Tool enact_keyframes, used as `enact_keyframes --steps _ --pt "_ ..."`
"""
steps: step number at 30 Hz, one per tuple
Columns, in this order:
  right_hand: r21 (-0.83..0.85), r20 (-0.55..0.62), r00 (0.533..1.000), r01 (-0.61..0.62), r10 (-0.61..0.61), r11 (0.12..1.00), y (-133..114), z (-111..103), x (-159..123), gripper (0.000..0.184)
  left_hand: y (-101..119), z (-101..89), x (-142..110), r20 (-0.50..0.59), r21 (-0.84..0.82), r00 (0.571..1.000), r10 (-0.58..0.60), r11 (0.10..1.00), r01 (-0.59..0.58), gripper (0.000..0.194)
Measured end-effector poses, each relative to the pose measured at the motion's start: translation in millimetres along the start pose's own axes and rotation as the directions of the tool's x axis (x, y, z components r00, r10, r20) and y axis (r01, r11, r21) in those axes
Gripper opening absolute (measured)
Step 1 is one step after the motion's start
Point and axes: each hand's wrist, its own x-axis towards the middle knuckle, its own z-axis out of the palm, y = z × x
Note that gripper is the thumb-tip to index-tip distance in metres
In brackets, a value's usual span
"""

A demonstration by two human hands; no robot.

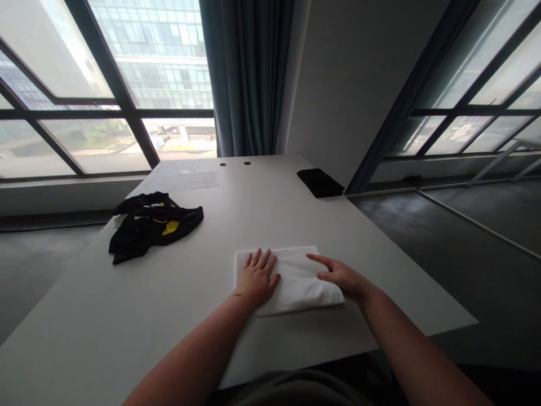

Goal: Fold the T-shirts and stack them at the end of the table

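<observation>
A folded white cloth [296, 282] lies on the table close to me, shaped roughly like a rectangle with its lower right corner slightly rounded. My left hand [257, 276] rests flat on the left part of the cloth, fingers spread. At the cloth's right edge is my right hand [340, 276], its index finger and thumb stretched apart over the fabric. The other fingers of that hand are mostly hidden beneath or behind it. Neither hand visibly grips the cloth.
The white table [253, 220] bears a crumpled black garment with yellow patches [154, 225] at left, papers [194, 179] behind it, and a folded black cloth [320, 182] near the far right edge. Beyond stand a blue curtain [249, 79] and windows.
</observation>
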Motion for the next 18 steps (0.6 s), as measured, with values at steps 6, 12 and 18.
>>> enact_keyframes --steps 6,12,18 --pt "-0.104 -0.029 0.996 0.077 -0.080 0.992 1.8 -3.5 -2.1 0.082 -4.7 -3.5 3.4 -0.024 0.004 0.990 -0.139 0.990 0.139 0.064" --pt "-0.218 0.010 0.996 0.093 -0.093 0.972 -7.7 -10.8 -12.6 0.080 1.1 -5.4 0.7 -0.036 0.000 0.980 -0.197 0.980 0.197 0.062" --pt "-0.407 -0.055 0.994 0.065 -0.096 0.911 -44.8 -23.6 -30.2 0.076 7.6 -4.5 -1.0 0.005 -0.045 0.991 -0.133 0.990 0.133 0.064"
